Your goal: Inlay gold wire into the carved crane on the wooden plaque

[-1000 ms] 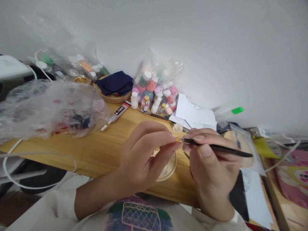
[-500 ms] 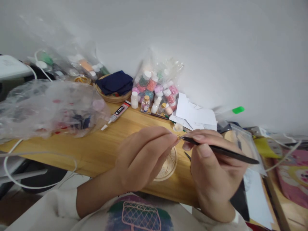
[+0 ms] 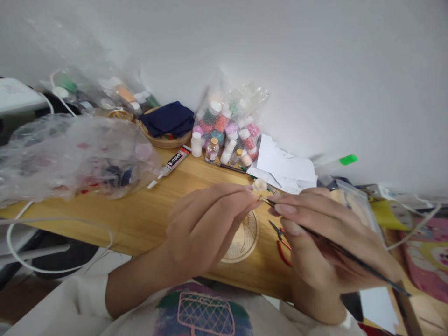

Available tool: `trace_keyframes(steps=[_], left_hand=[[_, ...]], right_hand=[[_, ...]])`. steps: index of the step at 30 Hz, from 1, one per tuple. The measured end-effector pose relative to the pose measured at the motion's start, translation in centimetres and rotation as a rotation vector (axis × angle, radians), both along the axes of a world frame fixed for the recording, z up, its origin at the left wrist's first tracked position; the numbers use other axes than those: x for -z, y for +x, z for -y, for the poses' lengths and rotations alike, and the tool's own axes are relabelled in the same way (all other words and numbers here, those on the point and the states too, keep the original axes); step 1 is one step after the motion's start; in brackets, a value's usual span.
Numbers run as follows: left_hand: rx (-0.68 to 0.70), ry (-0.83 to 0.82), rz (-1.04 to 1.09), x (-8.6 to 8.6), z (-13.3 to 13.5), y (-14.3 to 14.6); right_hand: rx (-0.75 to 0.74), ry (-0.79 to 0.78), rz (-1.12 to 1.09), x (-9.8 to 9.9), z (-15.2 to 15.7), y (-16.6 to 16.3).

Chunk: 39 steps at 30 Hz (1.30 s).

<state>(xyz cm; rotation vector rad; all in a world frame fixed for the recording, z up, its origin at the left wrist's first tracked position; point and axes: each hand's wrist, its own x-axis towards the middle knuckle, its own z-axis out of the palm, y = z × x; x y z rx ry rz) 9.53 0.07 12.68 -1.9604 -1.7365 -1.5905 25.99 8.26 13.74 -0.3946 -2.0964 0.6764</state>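
My left hand (image 3: 206, 228) is raised over the wooden table (image 3: 147, 210) with its fingertips pinched on a tiny gold piece (image 3: 259, 198) that I cannot make out. My right hand (image 3: 325, 242) grips thin black tweezers (image 3: 350, 255), whose tip meets the gold piece at my left fingertips. The tweezers slant down to the lower right. Below my hands lies a round wooden disc (image 3: 245, 238) with an engraved pattern, partly hidden by my left hand. Small red-handled pliers (image 3: 282, 240) lie on the table beside the disc.
A tube of B-7000 glue (image 3: 171, 163), small bottles (image 3: 211, 150), a bag of bead jars (image 3: 231, 121), white paper scraps (image 3: 285, 165) and a basket with dark blue cloth (image 3: 168, 122) line the wall. A big clear plastic bag (image 3: 70, 154) and white cable (image 3: 52, 228) sit left.
My right hand has turned, so the tweezers' back end has dropped toward the lower right. The red pliers have come into view. My left hand has stayed pinched in about the same place.
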Motion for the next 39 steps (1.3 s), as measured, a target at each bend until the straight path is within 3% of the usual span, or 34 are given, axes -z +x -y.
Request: trace_keyframes(steps=[5,16,23,30,34,39], left_hand=[[0.036,-0.013,-0.031,0.2,0.0,-0.3],[0.057,-0.031,-0.043,0.5,-0.1,-0.3],[0.304,-0.061,0.013,0.1,-1.0,-1.6],[0.346,-0.127,0.118,0.2,-0.8,-1.6],[0.398,-0.029,0.080,0.1,-1.0,-1.8],[0.353,0.068,0.088,0.4,-1.0,-1.8]], right_hand=[[0.019,0.178,-0.002,-0.5,-1.1,0.1],[-0.023,0.099,0.170,-2.2,-0.2,1.3],[-0.179,0.134,0.347,-3.5,-1.3,2.0],[-0.145,0.095,0.341,-3.4,-0.8,2.1],[-0.171,0.068,0.267,-3.3,-1.3,1.8],[-0.225,0.037,0.031,-1.4,-2.4,0.5]])
